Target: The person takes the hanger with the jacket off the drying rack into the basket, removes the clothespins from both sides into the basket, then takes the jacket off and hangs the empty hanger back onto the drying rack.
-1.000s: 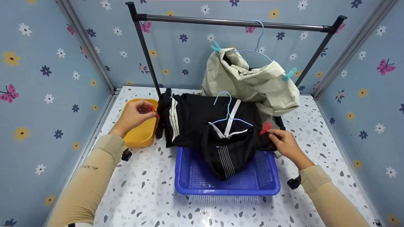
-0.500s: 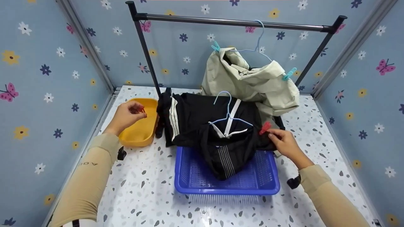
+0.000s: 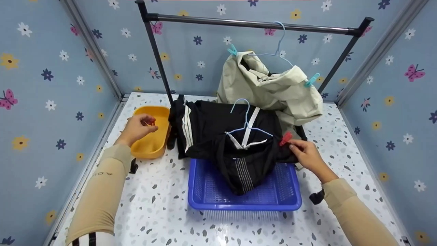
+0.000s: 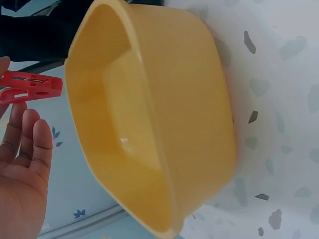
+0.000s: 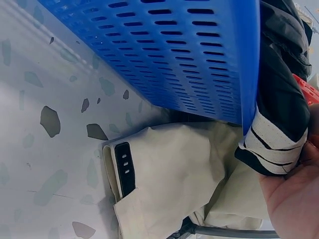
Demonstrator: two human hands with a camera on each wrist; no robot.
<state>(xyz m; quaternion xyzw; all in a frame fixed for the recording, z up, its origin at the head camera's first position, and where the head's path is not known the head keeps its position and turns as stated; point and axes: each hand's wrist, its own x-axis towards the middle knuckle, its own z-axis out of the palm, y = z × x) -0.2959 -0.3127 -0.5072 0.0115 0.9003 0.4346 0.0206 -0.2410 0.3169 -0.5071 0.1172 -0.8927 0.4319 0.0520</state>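
Observation:
My left hand [image 3: 138,128] pinches a red clothespin [image 4: 32,86] over the yellow basin [image 3: 150,152]; the basin's open side faces the hand in the left wrist view. At the right, my right hand [image 3: 309,157] pinches another red clothespin [image 3: 286,138] at the edge of a black jacket [image 3: 211,119]. White stripes mark the jacket, and its black-and-white cuff [image 5: 279,142] lies against this hand in the right wrist view. A light blue hanger [image 3: 246,123] sits in the jacket's neck opening, its hook standing up. The jacket drapes over the back of a blue basket [image 3: 244,207].
Behind stands a black rack [image 3: 218,21]. From its bar hangs a beige garment [image 3: 273,89] on another blue hanger [image 3: 280,41], with turquoise clothespins [image 3: 312,80] at both shoulders. Patterned walls enclose the speckled table [image 3: 153,205] at the back and sides.
My left hand has moved left with its clothespin, from beside the jacket's left edge to over the yellow basin. My right hand and the jacket have stayed in place.

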